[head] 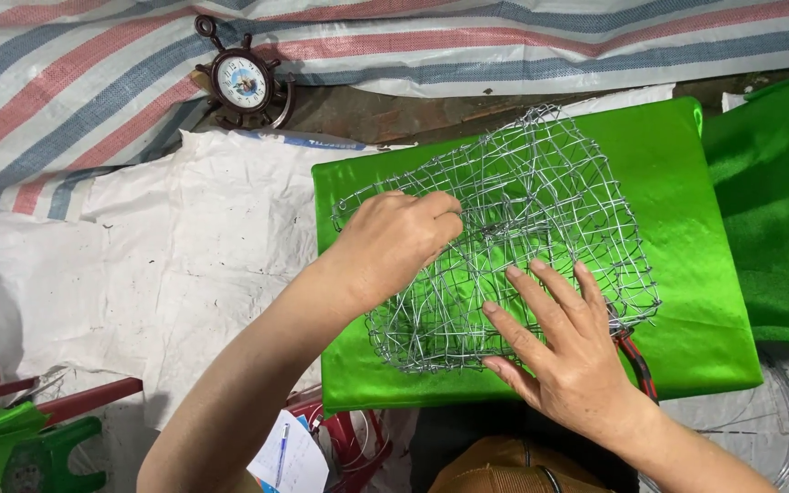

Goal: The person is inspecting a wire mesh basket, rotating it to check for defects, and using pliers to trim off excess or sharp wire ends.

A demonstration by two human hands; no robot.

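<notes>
A rough wire mesh frame (513, 228), bent into a shallow domed shape, lies on a block covered in shiny green cloth (687, 274), right of the scene's middle. The left hand (394, 242) sits on the left part of the mesh with its fingers curled in tight, pinching the wires near the centre. The right hand (563, 351) lies flat on the near right edge of the mesh, fingers spread wide and pressing down, gripping nothing. A tool with red and black handles (636, 361) shows just beside this hand, partly under it, on the green cloth.

More green cloth (778, 210) lies to the right. Left of the block spreads a creased white sack sheet (139, 265), and beyond it a tarpaulin striped in red, blue and white (75, 82). On that, at the far left, rests a small dark wooden clock shaped like a ship's wheel (244, 84). Near the bottom edge lies a white paper with a pen (289, 456).
</notes>
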